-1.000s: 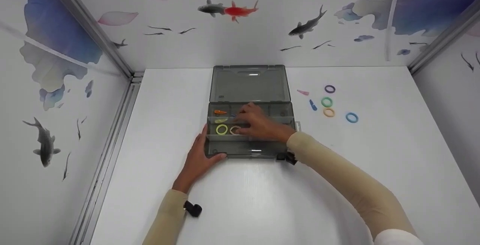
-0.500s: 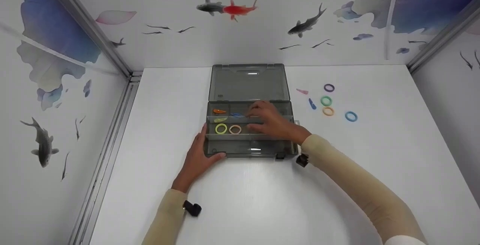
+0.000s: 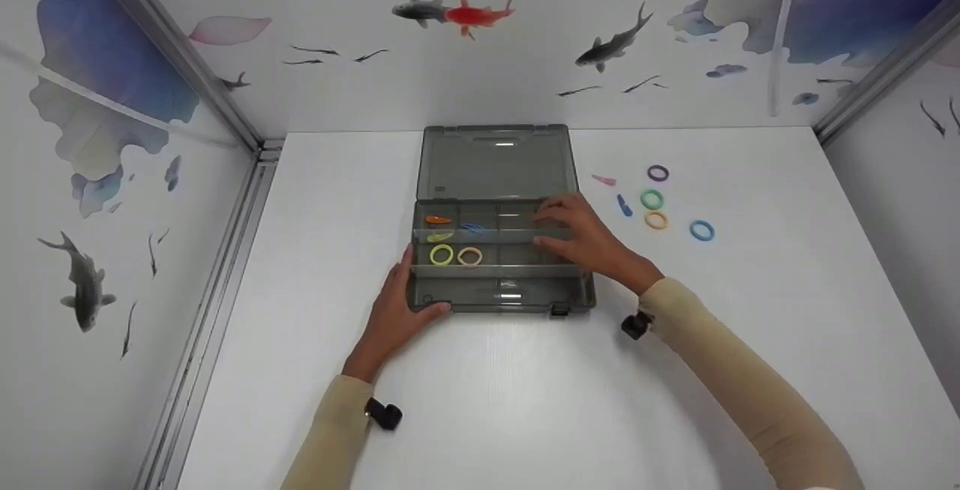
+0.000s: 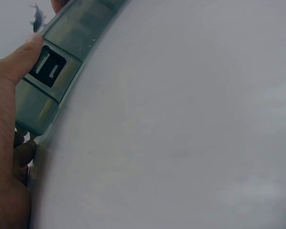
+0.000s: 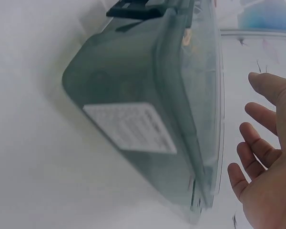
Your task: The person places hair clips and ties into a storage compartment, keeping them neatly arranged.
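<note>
A smoky grey compartment box (image 3: pixel 525 296) lies with its lid (image 3: pixel 495 163) folded back toward the wall. At its front left corner my left hand (image 3: pixel 390 317) grips the box, thumb over the front rim and fingers along the side. My right hand (image 3: pixel 589 242) hovers over the right compartments, fingers apart and holding nothing. In the back row lie an orange hair clip (image 3: pixel 437 220) and a blue hair clip (image 3: pixel 472 227). A yellow hair clip (image 3: pixel 440 237) shows near the divider. The middle row has a yellow hair tie (image 3: pixel 431 255) and a peach hair tie (image 3: pixel 460 257).
Right of the box, on the white table (image 3: pixel 487 400), lie a pink hair clip (image 3: pixel 604 180) and a dark blue hair clip (image 3: pixel 624 205). Beside them are purple (image 3: pixel 650 173), green, orange and blue hair ties. Printed walls (image 3: pixel 337 100) enclose the back and sides.
My right hand has moved right, from above the peach hair tie to the box's right side, uncovering the blue hair clip and the peach hair tie. The left hand stays at its corner.
</note>
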The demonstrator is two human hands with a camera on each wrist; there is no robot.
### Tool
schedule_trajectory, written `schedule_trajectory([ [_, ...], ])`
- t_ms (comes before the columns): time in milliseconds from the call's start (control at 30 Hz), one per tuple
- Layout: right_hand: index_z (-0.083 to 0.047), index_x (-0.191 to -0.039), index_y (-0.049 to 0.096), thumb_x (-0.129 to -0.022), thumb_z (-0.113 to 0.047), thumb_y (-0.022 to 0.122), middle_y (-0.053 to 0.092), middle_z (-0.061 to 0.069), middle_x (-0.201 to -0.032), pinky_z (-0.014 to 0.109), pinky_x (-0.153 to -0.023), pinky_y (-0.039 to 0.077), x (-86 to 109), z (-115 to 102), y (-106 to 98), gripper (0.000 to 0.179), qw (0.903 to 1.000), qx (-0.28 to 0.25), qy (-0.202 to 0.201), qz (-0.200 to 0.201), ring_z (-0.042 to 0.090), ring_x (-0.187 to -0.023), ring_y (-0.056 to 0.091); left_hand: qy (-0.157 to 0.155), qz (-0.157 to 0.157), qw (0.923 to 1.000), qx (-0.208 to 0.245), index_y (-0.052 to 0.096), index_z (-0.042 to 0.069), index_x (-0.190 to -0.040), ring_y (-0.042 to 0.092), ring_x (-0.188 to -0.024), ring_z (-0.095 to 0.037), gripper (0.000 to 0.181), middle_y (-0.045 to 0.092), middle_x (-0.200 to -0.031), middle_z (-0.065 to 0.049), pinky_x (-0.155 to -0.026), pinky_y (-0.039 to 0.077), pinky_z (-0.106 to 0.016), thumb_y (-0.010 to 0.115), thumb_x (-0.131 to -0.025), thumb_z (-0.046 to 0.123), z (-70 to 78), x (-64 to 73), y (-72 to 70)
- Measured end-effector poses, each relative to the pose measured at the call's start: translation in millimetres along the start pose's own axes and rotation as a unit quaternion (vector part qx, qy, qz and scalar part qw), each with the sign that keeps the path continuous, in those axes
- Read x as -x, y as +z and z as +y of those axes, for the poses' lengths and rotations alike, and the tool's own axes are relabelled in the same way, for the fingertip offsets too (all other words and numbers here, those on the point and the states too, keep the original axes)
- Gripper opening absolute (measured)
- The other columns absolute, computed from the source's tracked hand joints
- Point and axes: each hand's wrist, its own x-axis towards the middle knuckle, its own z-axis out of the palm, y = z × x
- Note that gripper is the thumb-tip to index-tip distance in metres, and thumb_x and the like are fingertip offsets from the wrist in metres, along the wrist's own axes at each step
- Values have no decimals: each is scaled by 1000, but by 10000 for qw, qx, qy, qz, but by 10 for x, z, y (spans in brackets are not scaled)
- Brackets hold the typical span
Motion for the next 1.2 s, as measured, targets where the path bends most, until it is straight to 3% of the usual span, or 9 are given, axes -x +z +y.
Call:
schedule_trajectory([
  [167, -1, -130, 77, -100, -15, 85, 61, 21, -140, 59, -111, 42, 139, 92, -125, 34, 9996, -44, 148, 227, 40, -132, 51, 32, 6, 10000, -38, 11, 24, -180, 20, -166, -49, 124, 24, -180, -24, -128, 25, -71, 89, -89, 60, -14, 5, 4],
  [367, -1, -131, 78, -101, -12, 84, 62, 18, -140, 58, -111, 40, 313, 242, -316, 33, 9961, -57, 692, 537, 36, -134, 49, 161, 40, 9999, 2, 11, 25, -180, 24, -165, -47, 124, 27, -179, -23, -128, 27, -69, 88, -90, 62, -13, -24, 5],
  [567, 1, -129, 78, -100, -14, 85, 65, 18, -136, 62, -115, 40, 553, 476, -501, 32, 9863, 61, 1258, 1066, 37, -135, 51, 169, 46, 9998, 17, 11, 25, -180, 26, -165, -46, 123, 28, -179, -22, -128, 28, -68, 87, -90, 63, -5, -27, 9],
  [833, 6, -125, 77, -98, -6, 84, 67, 23, -133, 60, -114, 34, 919, 770, -740, 30, 9718, 41, 1602, 1730, 36, -131, 50, 118, 72, 9999, 11, 12, 27, -180, 26, -164, -48, 124, 28, -178, -23, -126, 29, -72, 87, -89, 65, -29, 19, 2],
  [1000, 3, -127, 77, -101, -11, 83, 67, 22, -132, 55, -109, 35, 1132, 845, -878, 30, 9632, 173, 1923, 1870, 34, -127, 51, 96, 83, 9999, 8, 12, 28, -180, 25, -164, -47, 123, 27, -179, -22, -126, 29, -71, 87, -89, 64, -35, 10, -1],
  [1200, 6, -130, 74, -103, -13, 81, 64, 27, -134, 57, -108, 37, 1355, 951, -992, 34, 9549, 469, 2247, 1885, 41, -129, 50, -47, 29, 10000, -14, 11, 30, -180, 23, -165, -49, 124, 24, -180, -24, -126, 28, -74, 87, -88, 65, -16, 5, 5],
])
